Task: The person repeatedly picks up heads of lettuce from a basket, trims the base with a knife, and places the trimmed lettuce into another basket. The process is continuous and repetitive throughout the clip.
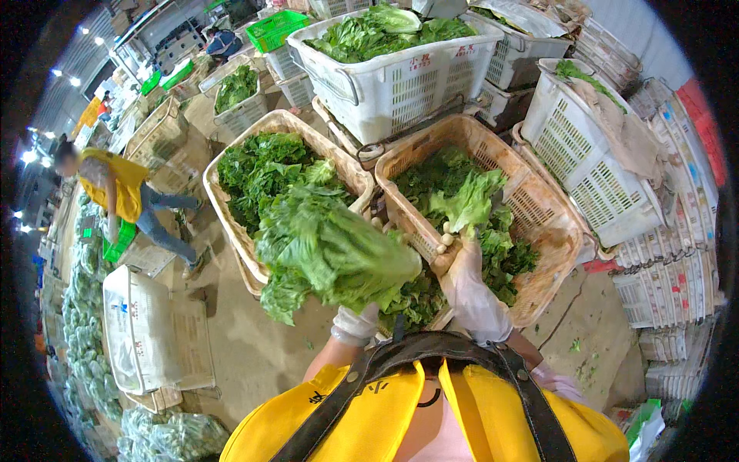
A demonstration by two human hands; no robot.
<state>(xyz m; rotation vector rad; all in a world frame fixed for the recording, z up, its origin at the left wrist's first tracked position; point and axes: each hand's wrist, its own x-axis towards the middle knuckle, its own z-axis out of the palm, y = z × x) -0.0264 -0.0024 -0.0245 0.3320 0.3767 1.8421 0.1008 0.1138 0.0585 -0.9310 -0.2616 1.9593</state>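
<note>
My left hand (355,323), in a whitish glove, holds a large leafy lettuce head (340,242) from below; its fingers are mostly hidden. The pale cut base points right, the leaves left, and motion blurs them. My gloved right hand (470,289) grips loose pale-green lettuce leaves (467,202) over a stained orange-tan plastic crate (548,248), which contains more leaves. Under the lettuce head, partly covered, stands a tan-rimmed crate (335,149) filled with dark green leaves (254,167). More loose leaves (418,297) lie below, between my hands.
A tall white crate of lettuce (398,104) stands beyond both crates. Another white crate (583,156) and stacked crates (664,283) line the right. On the left, a person in a yellow vest (118,179) bends by a green crate (121,237). Nearer stands a white crate (150,329) and bagged vegetables (167,433).
</note>
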